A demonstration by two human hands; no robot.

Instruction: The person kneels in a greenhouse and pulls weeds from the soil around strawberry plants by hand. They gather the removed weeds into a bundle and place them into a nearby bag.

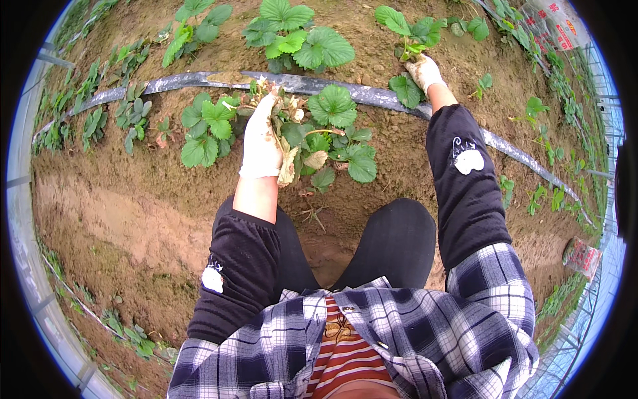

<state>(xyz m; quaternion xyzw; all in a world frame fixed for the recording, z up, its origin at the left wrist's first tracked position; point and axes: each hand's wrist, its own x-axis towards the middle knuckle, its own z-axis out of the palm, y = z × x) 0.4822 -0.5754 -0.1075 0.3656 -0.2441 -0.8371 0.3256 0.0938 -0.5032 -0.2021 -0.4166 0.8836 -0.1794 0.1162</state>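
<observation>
My left hand point(262, 139), in a soil-stained white glove, is closed around a bunch of withered leaves and stems point(286, 107). It is held over a strawberry plant point(331, 107) on the near side of the drip tape; a second leafy plant point(209, 127) grows just to the left. My right hand point(424, 73), gloved the same way, reaches past the tape to the base of another strawberry plant point(413, 30). Its fingers touch the stems near the soil, and their tips are partly hidden, so whether they grip is unclear.
Flat black drip tape point(189, 82) runs across the soil bed point(149, 194). Further strawberry plants point(299, 37) grow beyond it. Bags with red print lie at the upper right point(553, 25) and the right edge point(582, 257). My bent knees point(403, 234) are close to the bed.
</observation>
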